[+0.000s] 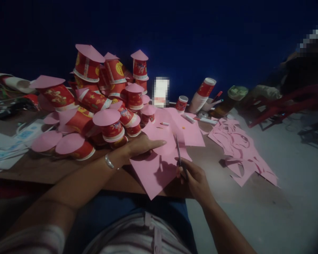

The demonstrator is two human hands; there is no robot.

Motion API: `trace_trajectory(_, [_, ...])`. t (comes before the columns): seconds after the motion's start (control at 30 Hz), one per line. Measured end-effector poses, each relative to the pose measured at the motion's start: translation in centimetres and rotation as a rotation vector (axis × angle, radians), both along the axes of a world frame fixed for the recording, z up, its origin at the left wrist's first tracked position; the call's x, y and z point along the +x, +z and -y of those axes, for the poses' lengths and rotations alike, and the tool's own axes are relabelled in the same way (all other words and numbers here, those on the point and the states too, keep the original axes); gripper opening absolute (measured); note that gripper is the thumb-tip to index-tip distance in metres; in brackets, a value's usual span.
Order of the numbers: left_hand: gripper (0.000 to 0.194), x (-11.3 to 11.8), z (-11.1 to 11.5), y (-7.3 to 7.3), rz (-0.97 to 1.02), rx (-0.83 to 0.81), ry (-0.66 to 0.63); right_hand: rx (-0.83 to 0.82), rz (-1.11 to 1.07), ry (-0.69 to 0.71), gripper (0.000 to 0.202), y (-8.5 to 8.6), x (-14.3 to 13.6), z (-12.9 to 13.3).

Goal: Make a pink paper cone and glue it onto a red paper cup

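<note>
A sheet of pink paper (155,180) hangs partly over the table's front edge. My left hand (141,146) grips its left side, thumb stretched across the top, the other fingers hidden from sight. On the right, my right hand (197,178) is closed around the handles of a pair of scissors (178,150). The blades point away from me and lie at the paper's right side; whether they stand apart I cannot tell. More pink sheets (197,135) lie just beyond, with a small white-and-red marker (164,124) on them.
Red paper cups with pink paper cones (106,118) are piled at the left. Cut pink scraps (240,144) spread over the table's right side. Behind stand a lit phone (161,91), a single red cup (181,104) and a leaning cup stack (202,95). A red chair (275,104) is at far right.
</note>
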State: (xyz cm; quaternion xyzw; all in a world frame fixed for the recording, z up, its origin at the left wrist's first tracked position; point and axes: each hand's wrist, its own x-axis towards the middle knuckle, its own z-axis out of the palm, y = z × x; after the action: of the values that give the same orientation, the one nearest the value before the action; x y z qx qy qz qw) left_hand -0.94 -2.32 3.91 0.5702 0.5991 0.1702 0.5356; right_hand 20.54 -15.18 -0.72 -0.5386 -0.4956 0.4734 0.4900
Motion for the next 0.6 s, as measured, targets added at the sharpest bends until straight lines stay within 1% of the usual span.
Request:
trace_trajectory(0.1, [0.065, 0.1, 0.1, 0.4, 0.024, -0.026, -0.029, -0.002, -0.003, 0.006, 0.042, 0.0, 0.0, 0.0])
trace_trajectory(0.17, [0.066, 0.1, 0.1, 0.6, 0.032, -0.032, -0.022, 0.000, -0.004, 0.004, 0.041, 0.2, -0.1, 0.1])
trace_trajectory(0.3, [0.065, 0.1, 0.0, 0.8, -0.013, 0.013, -0.029, -0.024, -0.027, -0.004, 0.040, 0.3, -0.2, 0.2])
trace_trajectory(0.43, [0.068, 0.0, -0.1, 1.0, 0.011, -0.071, -0.067, -0.037, -0.041, 0.000, 0.043, 0.1, -0.1, 0.3])
trace_trajectory(0.53, [0.068, 0.0, 0.0, 1.4, -0.053, -0.119, -0.106, -0.036, -0.038, 0.012, 0.042, -0.1, 0.0, 0.2])
trace_trajectory(0.6, [0.067, 0.0, 0.0, 1.6, -0.109, -0.092, -0.123, -0.037, -0.035, 0.021, 0.042, -0.2, 0.1, 0.2])
